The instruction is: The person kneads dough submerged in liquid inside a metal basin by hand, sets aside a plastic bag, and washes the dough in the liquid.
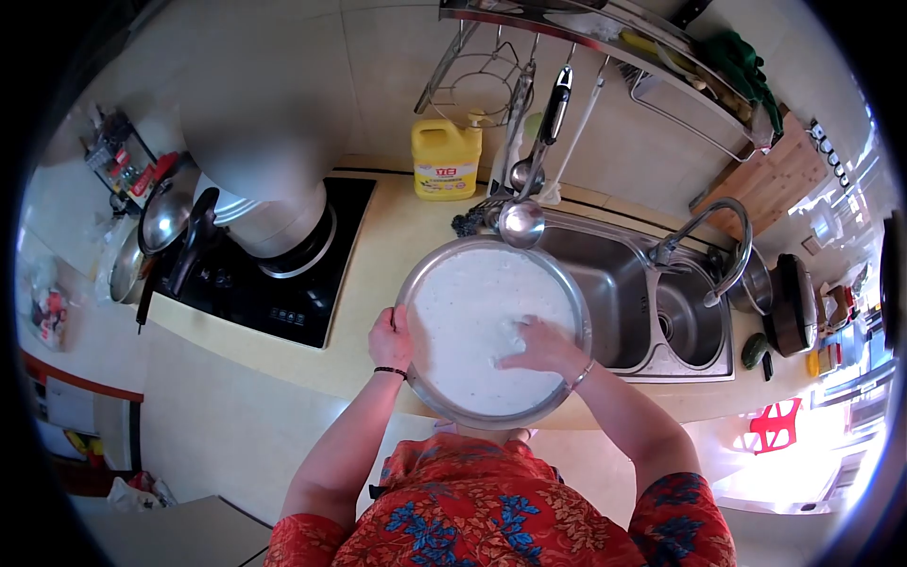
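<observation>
A wide metal basin (578, 312) full of a white, cloudy substance sits at the counter's front edge, just left of the sink. My left hand (391, 338) is at the basin's left rim, its fingers closed round the edge. My right hand (543, 348) is over the right half of the basin, fingers spread, with the fingertips in the white substance. Whether anything lies under those fingertips is hidden. A metal ladle (521, 224) hangs just behind the basin's back rim.
A double sink (605, 283) with a curved faucet (732, 213) is on the right. Left stands a steaming pot (288, 227) on a black cooktop (246, 302). A yellow jug (446, 161) is at the back, under a rack (567, 33) with hanging utensils.
</observation>
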Demonstrator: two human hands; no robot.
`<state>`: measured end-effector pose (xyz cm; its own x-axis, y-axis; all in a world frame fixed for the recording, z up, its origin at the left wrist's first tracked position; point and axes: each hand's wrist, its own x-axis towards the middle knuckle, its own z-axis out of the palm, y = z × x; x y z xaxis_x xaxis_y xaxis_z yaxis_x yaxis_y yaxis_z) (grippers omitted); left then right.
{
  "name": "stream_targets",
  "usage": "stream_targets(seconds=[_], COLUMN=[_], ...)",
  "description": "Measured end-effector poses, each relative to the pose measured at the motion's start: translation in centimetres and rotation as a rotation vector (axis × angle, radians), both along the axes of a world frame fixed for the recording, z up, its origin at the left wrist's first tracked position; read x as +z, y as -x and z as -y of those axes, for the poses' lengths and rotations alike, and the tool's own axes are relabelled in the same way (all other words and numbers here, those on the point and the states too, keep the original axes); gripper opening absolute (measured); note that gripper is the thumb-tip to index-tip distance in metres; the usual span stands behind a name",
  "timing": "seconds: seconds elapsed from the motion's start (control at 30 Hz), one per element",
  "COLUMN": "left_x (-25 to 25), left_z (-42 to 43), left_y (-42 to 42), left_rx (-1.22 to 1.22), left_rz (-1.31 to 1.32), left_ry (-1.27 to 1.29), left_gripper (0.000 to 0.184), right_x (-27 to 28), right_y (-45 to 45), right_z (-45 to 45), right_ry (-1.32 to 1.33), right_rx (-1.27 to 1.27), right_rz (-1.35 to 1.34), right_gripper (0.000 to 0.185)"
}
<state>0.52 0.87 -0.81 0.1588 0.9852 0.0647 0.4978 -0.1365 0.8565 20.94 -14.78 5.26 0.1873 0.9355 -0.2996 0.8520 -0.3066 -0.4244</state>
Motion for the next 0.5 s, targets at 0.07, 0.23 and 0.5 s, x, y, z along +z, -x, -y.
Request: stream_targets(seconds=[0.07,0.23,0.5], left_x=[0.3,0.0,-0.3], left_z=[0.0,-0.2,-0.3], left_y=[0.1,0.1,0.1], left_rx=[-0.019,-0.023,-0.02], left_rz=[-0.01,-0.03,-0.013], left_ry=[0.03,0.02,0.03], left_gripper=[0.037,0.035,0.033], right_x=[0.4,1.9,-5.3], right_y=[0.3,0.7,1.6], right_z=[0.8,2.1,2.4], right_ry=[0.098,0.313,0.364], right_rx=[0.045,0.157,0.313], right_rz=[0.102,0.194,0.19], right_gripper=[0.077,0.073,0.019])
